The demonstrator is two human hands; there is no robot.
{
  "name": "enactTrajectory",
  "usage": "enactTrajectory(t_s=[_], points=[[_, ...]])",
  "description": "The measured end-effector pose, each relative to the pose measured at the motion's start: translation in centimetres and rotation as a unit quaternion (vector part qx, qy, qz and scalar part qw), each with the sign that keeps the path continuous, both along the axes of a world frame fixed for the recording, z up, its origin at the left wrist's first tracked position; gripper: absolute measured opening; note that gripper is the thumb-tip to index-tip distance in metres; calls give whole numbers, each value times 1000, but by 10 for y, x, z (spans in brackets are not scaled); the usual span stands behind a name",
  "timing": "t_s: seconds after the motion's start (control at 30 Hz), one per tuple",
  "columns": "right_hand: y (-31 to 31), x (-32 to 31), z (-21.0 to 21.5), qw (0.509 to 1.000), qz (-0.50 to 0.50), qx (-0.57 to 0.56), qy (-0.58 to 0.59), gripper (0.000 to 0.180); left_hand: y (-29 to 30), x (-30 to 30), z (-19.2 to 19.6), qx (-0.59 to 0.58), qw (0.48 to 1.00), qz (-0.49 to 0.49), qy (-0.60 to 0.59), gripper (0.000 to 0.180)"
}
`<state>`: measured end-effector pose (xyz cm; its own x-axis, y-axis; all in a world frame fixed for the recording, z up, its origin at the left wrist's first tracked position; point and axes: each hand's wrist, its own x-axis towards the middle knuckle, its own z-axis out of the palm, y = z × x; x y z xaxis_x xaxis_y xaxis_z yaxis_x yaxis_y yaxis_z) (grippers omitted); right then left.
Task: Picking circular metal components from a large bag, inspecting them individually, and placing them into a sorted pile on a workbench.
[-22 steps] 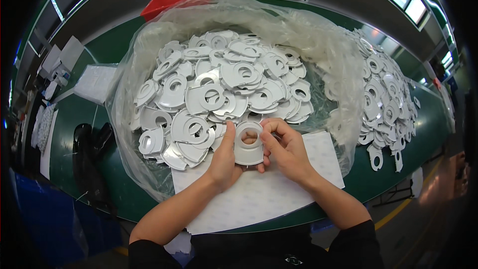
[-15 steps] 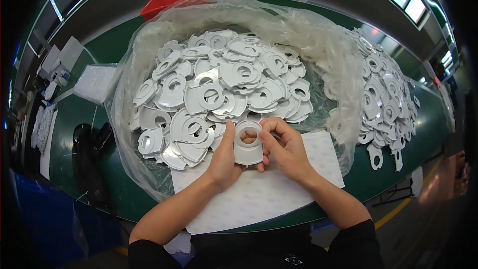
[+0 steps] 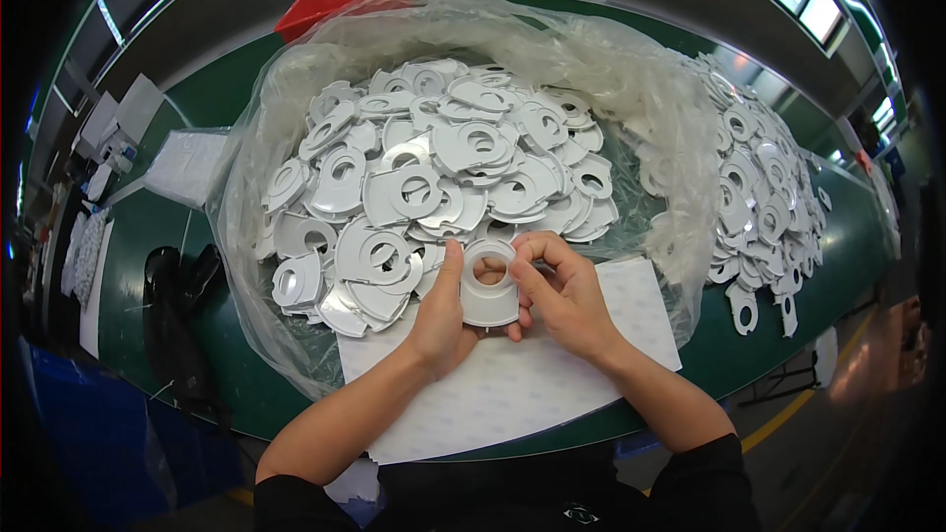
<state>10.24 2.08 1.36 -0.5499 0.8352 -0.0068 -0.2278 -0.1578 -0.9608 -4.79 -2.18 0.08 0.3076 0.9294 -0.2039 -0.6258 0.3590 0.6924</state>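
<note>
Nearest, just above the white sheet (image 3: 512,384) on the green table (image 3: 158,236), a single white plastic ring part (image 3: 490,286) is held between both hands. The left hand (image 3: 439,320) is closed on its 9 o'clock edge, thumb lying up along the rim; the right hand (image 3: 564,300) is closed on its 3 o'clock edge, fingers (image 3: 527,248) curled over the top of the round opening. The part is best gripped by its rim only, so that the centre hole stays in view and the thin flange is not bent; a light, even pinch from both sides should be enough.

Beyond it, toward 12 o'clock, a heap of like parts (image 3: 434,167) lies in an open clear plastic bag (image 3: 631,79). Toward 2 o'clock a second loose pile (image 3: 764,197) is spread on the table. Farthest, at 11 o'clock, a red tray (image 3: 340,0) is seen.
</note>
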Motion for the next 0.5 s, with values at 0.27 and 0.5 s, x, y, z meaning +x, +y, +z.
enactTrajectory(t_s=[0.27,0.5], points=[[-1,-1,2,997,-13,64,-30,14,0,0,2,-4,1000,1,4,73],[3,4,4,811,-156,499,-262,17,-1,1,5,-6,1000,11,16,73]])
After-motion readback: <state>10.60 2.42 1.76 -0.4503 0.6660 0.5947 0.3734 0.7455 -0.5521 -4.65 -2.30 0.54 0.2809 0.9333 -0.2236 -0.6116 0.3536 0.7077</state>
